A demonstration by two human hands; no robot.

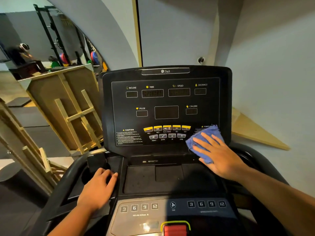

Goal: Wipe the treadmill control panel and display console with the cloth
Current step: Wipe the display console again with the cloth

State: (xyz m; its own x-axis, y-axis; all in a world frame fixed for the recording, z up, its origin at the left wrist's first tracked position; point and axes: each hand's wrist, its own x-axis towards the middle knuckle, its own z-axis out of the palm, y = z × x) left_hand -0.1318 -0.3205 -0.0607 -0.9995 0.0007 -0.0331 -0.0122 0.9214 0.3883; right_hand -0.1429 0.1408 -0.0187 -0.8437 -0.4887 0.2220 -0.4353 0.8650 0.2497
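The black display console [166,106] of the treadmill stands upright in front of me, with dark readouts labelled incline, time, speed, distance, pulse and calorie. A row of yellow buttons [167,128] runs along its lower part. My right hand [216,154] lies flat with spread fingers, pressing a blue cloth [207,135] against the console's lower right corner, over a caution label. My left hand [98,188] rests on the left side of the tray below, fingers curled over its edge. The lower control panel [172,207] with numbered keys lies nearest me.
A red stop button [175,229] sits at the bottom edge. Wooden frames and a crate [71,108] lean to the left of the treadmill. A mirror [51,40] at the far left reflects gym racks and weights. Grey walls close in behind and to the right.
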